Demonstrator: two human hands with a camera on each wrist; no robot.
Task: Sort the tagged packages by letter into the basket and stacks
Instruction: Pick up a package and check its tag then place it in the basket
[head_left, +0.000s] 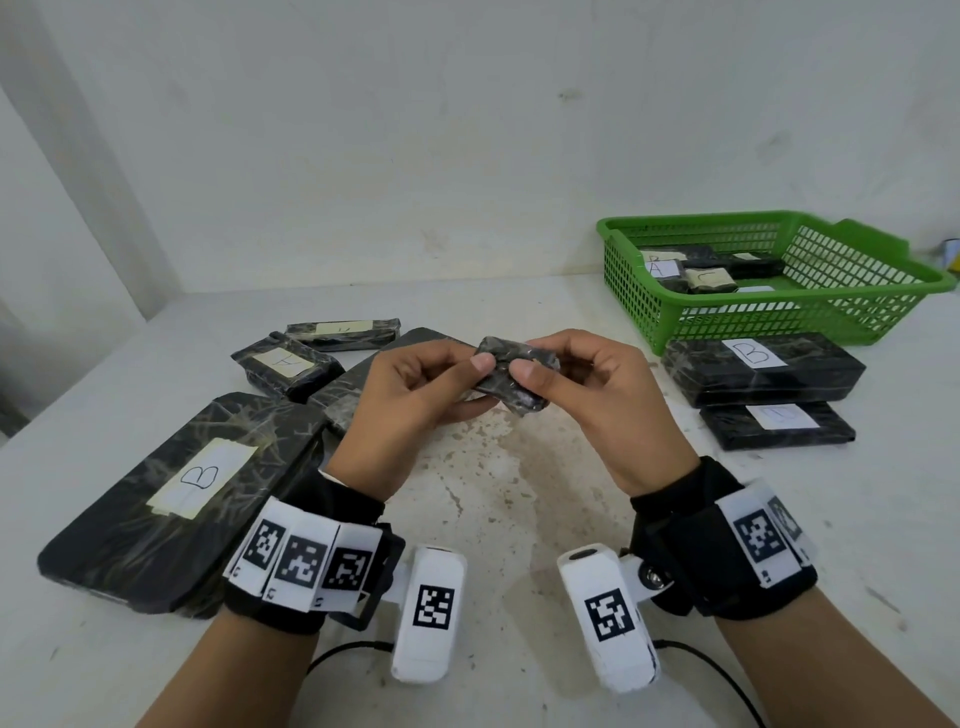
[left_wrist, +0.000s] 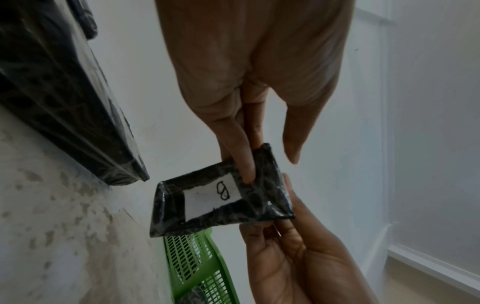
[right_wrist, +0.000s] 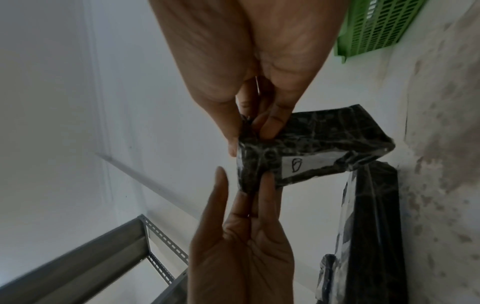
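A small black wrapped package (head_left: 511, 374) hangs above the table's middle, its tag reading B (left_wrist: 221, 193) on the underside. My right hand (head_left: 535, 358) pinches one end between thumb and fingers. My left hand (head_left: 475, 379) touches the other end with straight fingertips (left_wrist: 246, 168); its thumb stands a little off the wrap. The green basket (head_left: 769, 332) at the back right holds several tagged packages. In front of it lie a B package (head_left: 763, 366) and another tagged one (head_left: 776, 426). At the left lie a large B package (head_left: 182, 499) and an A package (head_left: 285, 364).
Another tagged package (head_left: 343, 332) and a large black one (head_left: 358, 389) lie behind my left hand. The stained table (head_left: 493, 499) shows between my wrists. The wall stands close behind. A grey metal shelf frame (right_wrist: 145, 236) stands off the table's left side.
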